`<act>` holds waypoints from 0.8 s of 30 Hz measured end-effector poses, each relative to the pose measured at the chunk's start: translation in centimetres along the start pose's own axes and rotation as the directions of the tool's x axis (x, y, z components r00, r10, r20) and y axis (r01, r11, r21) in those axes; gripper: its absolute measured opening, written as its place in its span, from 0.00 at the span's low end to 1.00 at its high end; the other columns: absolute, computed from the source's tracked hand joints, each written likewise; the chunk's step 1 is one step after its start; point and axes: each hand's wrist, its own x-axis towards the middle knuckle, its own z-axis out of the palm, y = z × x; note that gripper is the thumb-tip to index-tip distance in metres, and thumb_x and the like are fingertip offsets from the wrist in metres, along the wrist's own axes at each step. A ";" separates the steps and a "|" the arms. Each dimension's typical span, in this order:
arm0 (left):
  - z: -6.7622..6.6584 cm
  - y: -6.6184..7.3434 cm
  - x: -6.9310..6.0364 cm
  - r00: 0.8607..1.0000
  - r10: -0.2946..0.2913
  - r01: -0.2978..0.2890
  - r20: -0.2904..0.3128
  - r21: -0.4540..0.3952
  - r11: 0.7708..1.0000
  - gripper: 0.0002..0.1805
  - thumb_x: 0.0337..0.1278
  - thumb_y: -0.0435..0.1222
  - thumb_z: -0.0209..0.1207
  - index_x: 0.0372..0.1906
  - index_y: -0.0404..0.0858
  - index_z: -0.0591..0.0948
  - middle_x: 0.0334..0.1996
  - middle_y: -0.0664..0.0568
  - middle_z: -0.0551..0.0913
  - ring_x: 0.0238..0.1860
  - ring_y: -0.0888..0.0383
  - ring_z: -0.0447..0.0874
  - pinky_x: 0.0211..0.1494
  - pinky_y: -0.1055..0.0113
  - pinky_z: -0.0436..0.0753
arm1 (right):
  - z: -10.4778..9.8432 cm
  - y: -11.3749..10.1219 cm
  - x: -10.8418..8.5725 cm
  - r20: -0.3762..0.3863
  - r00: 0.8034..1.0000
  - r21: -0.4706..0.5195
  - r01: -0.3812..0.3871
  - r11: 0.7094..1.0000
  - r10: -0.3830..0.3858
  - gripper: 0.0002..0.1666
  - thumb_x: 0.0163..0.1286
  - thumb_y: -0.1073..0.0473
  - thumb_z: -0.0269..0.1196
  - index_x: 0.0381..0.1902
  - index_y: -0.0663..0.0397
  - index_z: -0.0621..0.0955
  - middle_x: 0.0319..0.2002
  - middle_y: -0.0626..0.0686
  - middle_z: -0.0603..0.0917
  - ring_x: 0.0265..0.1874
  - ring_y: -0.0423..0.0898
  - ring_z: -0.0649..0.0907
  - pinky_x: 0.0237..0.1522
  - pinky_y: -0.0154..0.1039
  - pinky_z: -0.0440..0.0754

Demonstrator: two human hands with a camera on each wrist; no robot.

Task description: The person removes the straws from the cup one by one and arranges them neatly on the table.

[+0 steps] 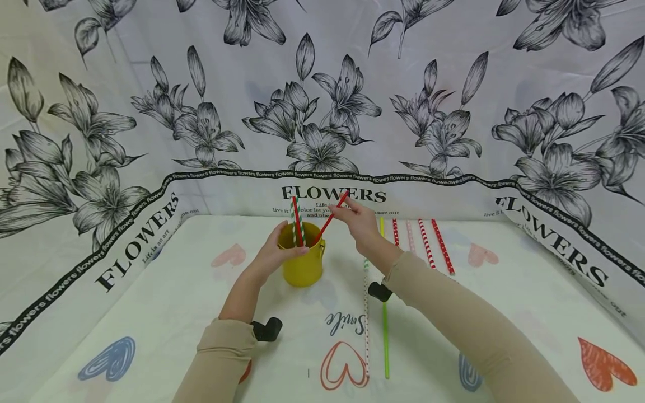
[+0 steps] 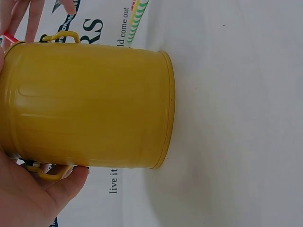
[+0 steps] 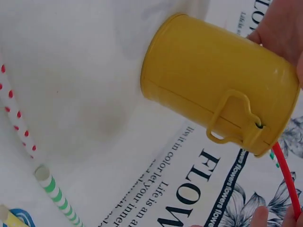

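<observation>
A yellow metal bucket (image 1: 302,271) with small side handles stands on the table. My left hand (image 1: 272,253) grips it at the left of its rim, thumb across the front. Up from its mouth rise a red straw and green-and-white striped straws (image 1: 294,215). My right hand (image 1: 364,225) pinches another red straw (image 1: 332,218) near its top; that straw slants with its lower end at the bucket's right rim. In the right wrist view the red straw (image 3: 287,177) passes close to the bucket's handle (image 3: 227,116). The bucket's inside is mostly hidden.
Right of the bucket lie a lime-green straw (image 1: 386,341), a dotted white straw (image 1: 367,336), a red-and-white striped straw (image 1: 426,243) and a red dotted straw (image 1: 443,246). My right forearm covers parts of several straws. A flower-printed cloth (image 1: 322,112) hangs behind.
</observation>
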 end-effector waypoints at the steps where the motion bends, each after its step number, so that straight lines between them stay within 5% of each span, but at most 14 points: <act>1: 0.0 0.0 0.0 1.000 0.000 0.000 0.000 -0.001 1.000 0.52 0.55 0.45 0.66 0.78 0.48 0.46 0.77 0.45 0.44 0.75 0.40 0.40 0.70 0.34 0.47 | -0.3 -0.3 -0.2 -0.002 1.000 0.007 0.003 1.000 -0.003 0.31 0.68 0.55 0.65 0.68 0.44 0.72 0.51 0.49 0.85 0.64 0.45 0.73 0.70 0.58 0.56; 14: 0.0 0.3 -0.2 1.000 0.000 0.000 0.002 0.005 1.000 0.52 0.56 0.44 0.66 0.78 0.48 0.45 0.77 0.44 0.43 0.75 0.40 0.39 0.70 0.34 0.47 | -4.0 -3.7 -2.5 -0.005 0.994 0.058 0.108 0.992 -0.108 0.30 0.71 0.59 0.61 0.69 0.40 0.71 0.54 0.49 0.83 0.59 0.47 0.78 0.68 0.61 0.59; 24: 0.1 0.1 -0.2 1.000 -0.002 0.002 0.005 0.000 1.000 0.53 0.56 0.44 0.66 0.78 0.48 0.45 0.77 0.44 0.43 0.75 0.40 0.39 0.71 0.35 0.47 | -7.3 -5.8 -4.3 -0.052 0.987 0.073 0.159 0.985 -0.155 0.33 0.70 0.59 0.61 0.71 0.38 0.69 0.39 0.36 0.87 0.45 0.40 0.83 0.67 0.56 0.63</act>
